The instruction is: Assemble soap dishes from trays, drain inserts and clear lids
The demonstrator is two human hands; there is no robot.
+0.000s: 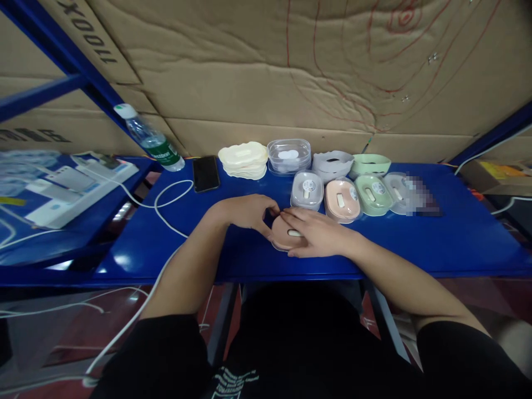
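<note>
A peach soap box (280, 231) with a clear lid and a small cream tab lies on the blue table near the front edge. My left hand (251, 213) grips its left side, thumb at the near left edge and fingers curled at the far edge. Across the top and right side lies my right hand (318, 233), fingers close together and thumb along the near side, holding the box. Just beyond stand lidded boxes of the same kind: a grey one (306, 194), a peach one (341, 204) and a green one (374, 198).
Behind are stacked cream trays (245, 160), clear lids (290, 152), grey trays (332, 163) and green trays (372, 163). A phone (205, 173) and a water bottle (153, 141) are at the left, with a white cable (157, 206) looping over the table (436, 244). Cardboard (257, 72) walls the back.
</note>
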